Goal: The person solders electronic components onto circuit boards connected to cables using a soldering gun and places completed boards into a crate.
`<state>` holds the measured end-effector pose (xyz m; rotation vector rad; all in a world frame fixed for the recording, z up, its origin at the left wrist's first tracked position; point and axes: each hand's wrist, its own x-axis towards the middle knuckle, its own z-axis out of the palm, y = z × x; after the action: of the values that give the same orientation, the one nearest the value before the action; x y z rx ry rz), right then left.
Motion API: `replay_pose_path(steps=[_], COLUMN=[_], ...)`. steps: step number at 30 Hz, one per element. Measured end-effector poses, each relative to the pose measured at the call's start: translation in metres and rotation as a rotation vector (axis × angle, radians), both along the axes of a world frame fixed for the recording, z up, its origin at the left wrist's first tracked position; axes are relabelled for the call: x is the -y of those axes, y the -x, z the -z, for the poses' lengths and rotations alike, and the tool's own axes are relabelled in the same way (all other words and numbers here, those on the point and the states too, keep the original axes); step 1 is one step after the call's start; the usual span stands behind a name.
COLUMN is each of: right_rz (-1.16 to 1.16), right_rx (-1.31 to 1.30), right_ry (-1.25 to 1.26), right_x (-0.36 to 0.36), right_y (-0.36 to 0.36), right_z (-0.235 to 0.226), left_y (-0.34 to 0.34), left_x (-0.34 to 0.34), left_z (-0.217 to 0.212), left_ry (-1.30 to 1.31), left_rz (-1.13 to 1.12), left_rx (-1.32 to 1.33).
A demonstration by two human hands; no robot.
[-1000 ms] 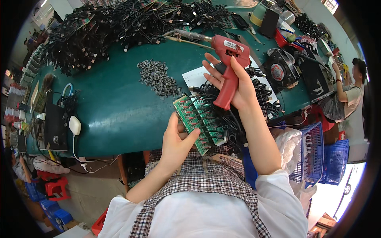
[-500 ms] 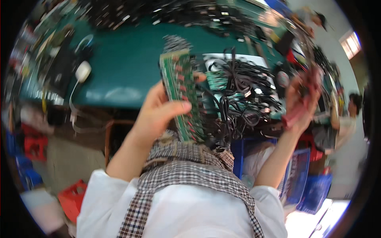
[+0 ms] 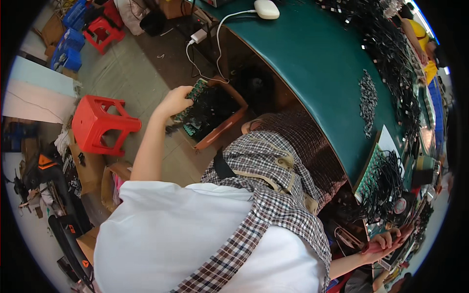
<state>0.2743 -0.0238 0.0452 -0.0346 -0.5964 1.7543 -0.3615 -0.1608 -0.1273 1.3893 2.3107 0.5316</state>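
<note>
My left hand [image 3: 177, 101], reached out and down to the left, is closed on the edge of a green circuit board [image 3: 197, 92]. The board is at the near side of an orange-brown box [image 3: 228, 128], low beside the table; more green boards and dark parts show in the box. Whether the board touches them I cannot tell. My right hand [image 3: 382, 242], far off at the lower right, is wrapped round a pinkish-red object [image 3: 373, 247], perhaps a tool handle; its kind is unclear. Close to that hand lie green circuit boards [image 3: 367, 177] with black cables [image 3: 389, 185].
Beside me runs the green table [image 3: 312, 63], with a heap of black cables [image 3: 376, 41], a pile of small grey parts [image 3: 367, 102] and a white device [image 3: 266, 9]. Its white cable hangs near the box. A red stool [image 3: 100, 124] stands on the floor at left.
The view has swung toward the left floor. My left hand has carried the circuit board from in front of me down to the box; my right hand still holds the pinkish-red object.
</note>
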Motion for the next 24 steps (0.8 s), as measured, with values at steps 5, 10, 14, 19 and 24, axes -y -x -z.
replay_pose_path(steps=[5, 10, 14, 19, 24], right_rz=[0.038, 0.070, 0.105, 0.298, 0.447], right_rx=[0.016, 0.099, 0.064, -0.228, 0.102], right_ry=[0.138, 0.092, 0.078, 0.148, 0.162], right_x=[0.001, 0.007, 0.019, 0.041, 0.052], right_y=[0.014, 0.021, 0.021, 0.019, 0.016], right_z=[-0.001, -0.010, -0.011, 0.006, 0.006], left_y=[0.031, 0.026, 0.004, -0.110, -0.230], left_x=[0.000, -0.023, -0.044, -0.097, -0.191], left_z=[0.122, 0.185, 0.132, -0.037, -0.132], left_ry=[-0.185, -0.109, -0.169, 0.055, -0.254], left_rz=[-0.642, -0.964, -0.589, 0.290, 0.705], left_rx=[1.045, 0.395, 0.185, 0.859, 0.626])
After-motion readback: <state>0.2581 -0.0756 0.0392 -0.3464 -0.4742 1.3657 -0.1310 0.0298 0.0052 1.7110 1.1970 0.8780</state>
